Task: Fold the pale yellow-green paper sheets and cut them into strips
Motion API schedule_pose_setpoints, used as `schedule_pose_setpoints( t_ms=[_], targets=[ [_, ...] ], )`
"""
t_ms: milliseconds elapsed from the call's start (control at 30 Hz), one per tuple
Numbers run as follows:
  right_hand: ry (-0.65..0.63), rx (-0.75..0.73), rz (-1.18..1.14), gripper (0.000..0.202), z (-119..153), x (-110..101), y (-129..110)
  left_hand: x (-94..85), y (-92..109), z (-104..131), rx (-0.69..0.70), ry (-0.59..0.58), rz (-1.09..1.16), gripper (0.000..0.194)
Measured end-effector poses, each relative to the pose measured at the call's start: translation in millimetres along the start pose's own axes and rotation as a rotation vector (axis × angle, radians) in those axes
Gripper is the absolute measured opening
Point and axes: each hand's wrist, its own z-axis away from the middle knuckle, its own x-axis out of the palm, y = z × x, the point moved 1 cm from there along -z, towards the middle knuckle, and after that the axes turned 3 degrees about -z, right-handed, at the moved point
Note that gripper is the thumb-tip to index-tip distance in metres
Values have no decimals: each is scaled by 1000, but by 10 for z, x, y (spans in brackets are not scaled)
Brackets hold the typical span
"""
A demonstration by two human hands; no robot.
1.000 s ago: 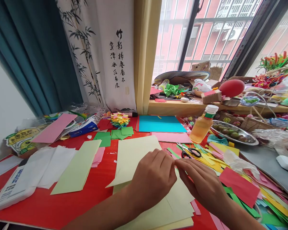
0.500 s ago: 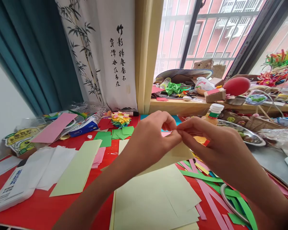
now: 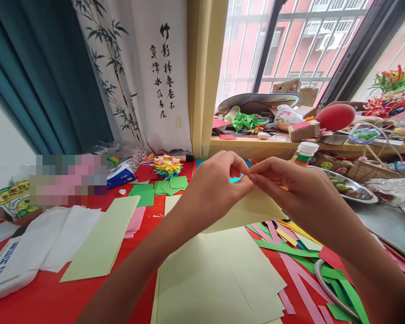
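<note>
A pale yellow-green paper sheet (image 3: 253,209) slants below my fingers, above a stack of the same paper (image 3: 216,279). My left hand (image 3: 219,184) is closed in a pinch at the sheet's upper edge. Thumb and fingers of my right hand (image 3: 286,182) pinch there too, and the fingertips of both hands meet. Part of the sheet is hidden behind my left hand and wrist. The top sheet of the stack bears a thin slanting line or cut.
On the left lie long pale green sheets (image 3: 103,243), a white tissue pack (image 3: 16,265) and green squares (image 3: 141,194). A folded-paper ornament (image 3: 168,166) stands behind. Paper strips (image 3: 297,274) are strewn right, near a capped bottle (image 3: 305,153) and a metal dish (image 3: 357,191).
Both hands stay pinched together, the right one slightly flatter. The sheet beneath them has tilted, and its right corner now reaches further right. The whole view has shifted a little.
</note>
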Motion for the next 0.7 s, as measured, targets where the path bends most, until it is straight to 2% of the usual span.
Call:
schedule_pose_setpoints(
  t_ms=[200,567,700],
  targets=[
    [32,26,36,10,3,67,-21,-3,-53,-13,-7,11,-28,10],
    [106,-20,26,9,7,123,29,35,-101,-30,-44,-30,33,13],
    [137,-41,89,10,6,146,18,38,-103,-27,-46,-39,72,15]
  ],
)
